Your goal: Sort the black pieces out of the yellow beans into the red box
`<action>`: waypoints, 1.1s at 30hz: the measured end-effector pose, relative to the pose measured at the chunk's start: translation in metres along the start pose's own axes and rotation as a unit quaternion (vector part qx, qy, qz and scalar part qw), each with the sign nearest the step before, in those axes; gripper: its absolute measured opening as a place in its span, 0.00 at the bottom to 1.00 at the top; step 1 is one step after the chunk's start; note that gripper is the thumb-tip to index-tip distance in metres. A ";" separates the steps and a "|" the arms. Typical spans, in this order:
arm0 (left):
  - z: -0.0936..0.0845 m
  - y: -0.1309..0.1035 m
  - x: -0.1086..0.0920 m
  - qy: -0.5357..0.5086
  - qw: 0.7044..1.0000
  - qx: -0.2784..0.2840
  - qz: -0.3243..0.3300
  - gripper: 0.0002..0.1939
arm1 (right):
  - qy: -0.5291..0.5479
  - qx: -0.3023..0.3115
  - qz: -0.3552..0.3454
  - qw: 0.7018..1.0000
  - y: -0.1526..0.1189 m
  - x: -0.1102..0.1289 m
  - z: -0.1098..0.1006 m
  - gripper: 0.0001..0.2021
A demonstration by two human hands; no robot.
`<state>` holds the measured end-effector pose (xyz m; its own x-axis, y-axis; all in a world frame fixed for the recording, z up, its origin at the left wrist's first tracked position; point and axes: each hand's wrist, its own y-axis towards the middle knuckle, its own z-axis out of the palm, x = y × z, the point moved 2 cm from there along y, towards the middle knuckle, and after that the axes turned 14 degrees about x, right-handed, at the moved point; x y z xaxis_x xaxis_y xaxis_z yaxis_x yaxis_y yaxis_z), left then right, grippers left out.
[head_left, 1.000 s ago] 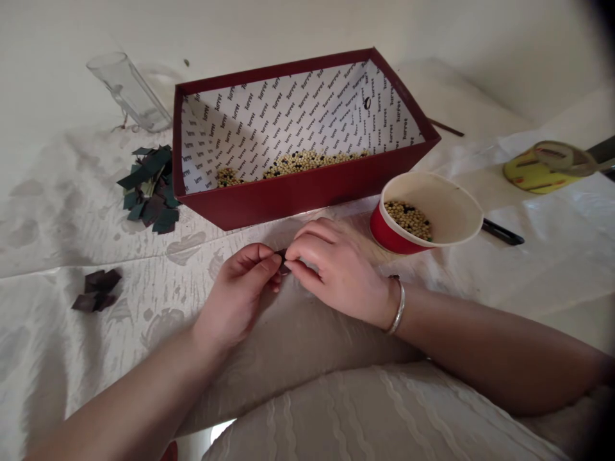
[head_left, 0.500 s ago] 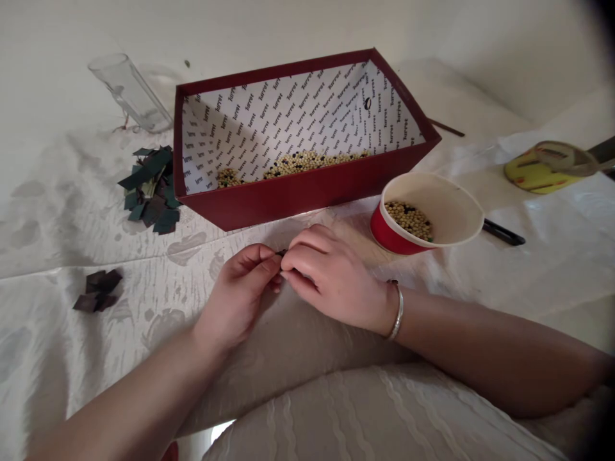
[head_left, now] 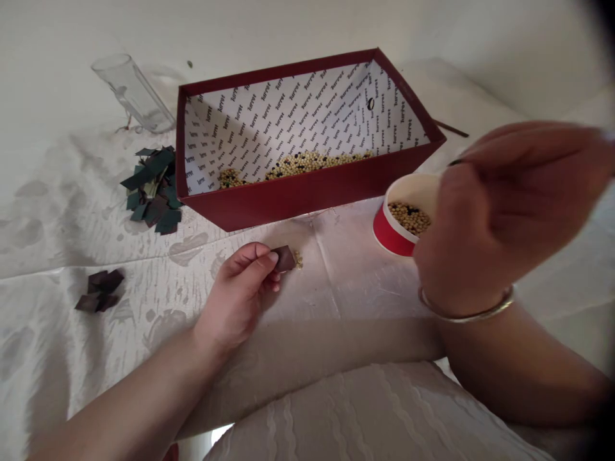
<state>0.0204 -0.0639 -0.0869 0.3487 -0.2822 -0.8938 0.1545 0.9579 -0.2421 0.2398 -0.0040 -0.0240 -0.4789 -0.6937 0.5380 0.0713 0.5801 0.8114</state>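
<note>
My left hand (head_left: 243, 288) pinches a small dark brown square (head_left: 284, 258) between thumb and fingers. A few pale yellow beads (head_left: 298, 259) show at the square's right edge. My right hand (head_left: 509, 211) is raised over the right side of a red and white cup (head_left: 394, 236), its thumb and fingers pressed together. A tiny dark bit shows by those fingertips; what they hold is too small to name. Yellowish and dark beads (head_left: 407, 218) lie inside the cup, whose right part is hidden by my right hand.
Behind my hands stands a dark red box (head_left: 307, 198) with beads on its printed lining. To its left are a heap of green and brown pieces (head_left: 152, 186) and a tilted clear glass (head_left: 139, 96). Small dark squares (head_left: 100, 291) lie at the left.
My right hand has left my left hand and moved right and up, over the cup. The brown square in my left hand is now uncovered.
</note>
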 end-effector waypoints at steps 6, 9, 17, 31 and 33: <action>-0.001 0.001 -0.001 -0.005 1.000 -0.018 0.005 0.09 | -0.044 -0.120 0.026 0.991 0.009 -0.015 -0.009 0.10; -0.001 0.002 -0.001 -0.008 1.000 -0.013 0.009 0.09 | -0.016 -0.005 -0.002 1.000 0.002 -0.002 -0.004 0.07; -0.003 0.000 -0.001 0.006 1.000 0.003 0.008 0.09 | 0.012 0.577 0.009 0.817 -0.046 0.006 0.051 0.04; 0.001 0.001 -0.001 0.006 1.000 -0.008 0.016 0.09 | -0.056 0.637 0.021 0.769 -0.059 -0.003 0.069 0.04; 0.001 0.001 -0.001 0.007 1.000 -0.002 0.017 0.09 | -0.070 0.639 0.026 0.765 -0.058 -0.003 0.069 0.04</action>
<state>0.0207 -0.0629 -0.0858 0.3413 -0.2482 -0.9066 0.1380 0.9673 -0.2128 0.1772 -0.0065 -0.0887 -0.5999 -0.6544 0.4604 -0.7780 0.6113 -0.1450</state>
